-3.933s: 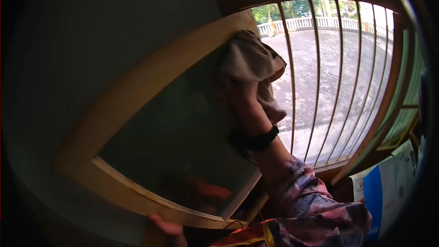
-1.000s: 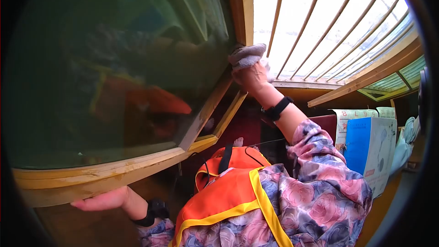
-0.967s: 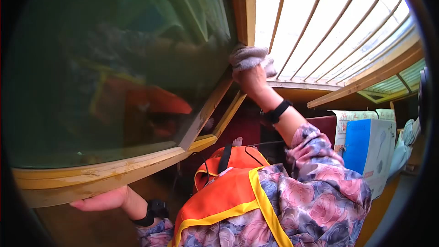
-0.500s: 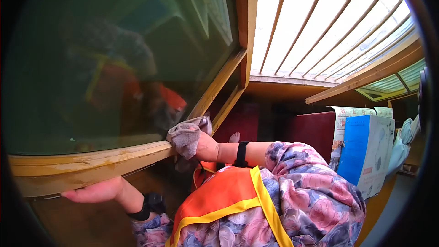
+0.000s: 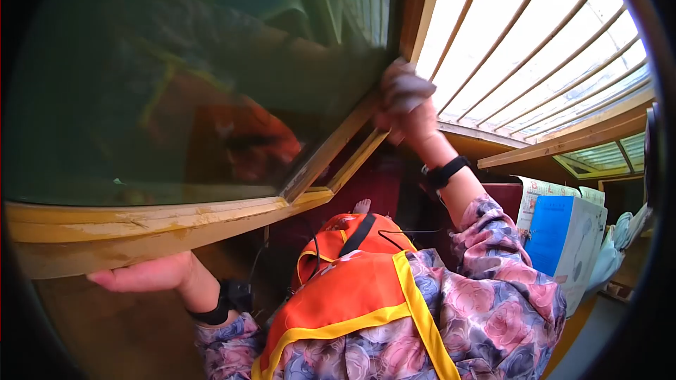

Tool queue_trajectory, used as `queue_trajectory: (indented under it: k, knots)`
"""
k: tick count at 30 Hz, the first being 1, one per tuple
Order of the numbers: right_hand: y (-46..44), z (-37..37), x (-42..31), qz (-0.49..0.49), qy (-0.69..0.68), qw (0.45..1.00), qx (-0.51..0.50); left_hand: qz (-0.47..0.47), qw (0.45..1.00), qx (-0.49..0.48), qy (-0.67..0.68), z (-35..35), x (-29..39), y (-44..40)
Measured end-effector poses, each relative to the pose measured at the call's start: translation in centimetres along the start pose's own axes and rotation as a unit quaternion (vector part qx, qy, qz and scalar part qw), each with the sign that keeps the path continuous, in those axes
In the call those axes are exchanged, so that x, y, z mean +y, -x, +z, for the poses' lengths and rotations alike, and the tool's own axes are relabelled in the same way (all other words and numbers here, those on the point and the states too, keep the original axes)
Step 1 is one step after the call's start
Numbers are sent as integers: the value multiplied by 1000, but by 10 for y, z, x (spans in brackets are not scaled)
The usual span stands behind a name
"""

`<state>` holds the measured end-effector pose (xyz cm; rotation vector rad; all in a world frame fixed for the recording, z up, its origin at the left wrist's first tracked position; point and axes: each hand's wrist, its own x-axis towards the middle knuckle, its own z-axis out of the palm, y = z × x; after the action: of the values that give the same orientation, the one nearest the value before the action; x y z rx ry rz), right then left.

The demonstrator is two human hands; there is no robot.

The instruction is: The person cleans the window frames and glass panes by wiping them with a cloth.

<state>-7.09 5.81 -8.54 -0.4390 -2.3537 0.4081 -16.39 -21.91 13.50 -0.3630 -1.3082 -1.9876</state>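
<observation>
My right hand (image 5: 412,123) is closed on a greyish cloth (image 5: 408,91), pressed at the upper part of the slanting side of a wooden window sash (image 5: 169,222). Hand and cloth are smeared by motion. Dark glass (image 5: 91,134) fills the sash and mirrors my body and orange apron. Below the sash's bottom rail, my left hand (image 5: 148,274) lies with its fingers stretched out flat along the underside, touching the wood. Part of that hand is hidden by the rail. A black band sits on each wrist.
A barred window (image 5: 521,49) stands beyond the sash at upper right. To the right are a blue and white box (image 5: 563,239), a printed calendar sheet (image 5: 539,193) and a pale plastic bag (image 5: 620,246). My orange apron (image 5: 338,295) hangs in front of me.
My right hand has moved with the cloth up and to the right along the sash's side, away from the lower corner. My left hand stays under the bottom rail. The view has shifted slightly.
</observation>
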Motion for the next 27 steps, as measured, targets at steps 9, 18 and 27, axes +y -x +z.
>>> queue_trajectory:
  k: [9,18,27]
  knots:
    - [66,49,-101,-75,-130,988,-30,-26,999,29,6,9,7,5]
    - [55,35,-141,12,-598,730,-331,-18,997,-74,24,-14,-6,-5]
    - [17,-37,-94,220,-812,498,-211,-53,993,-93,53,-21,-12,-9]
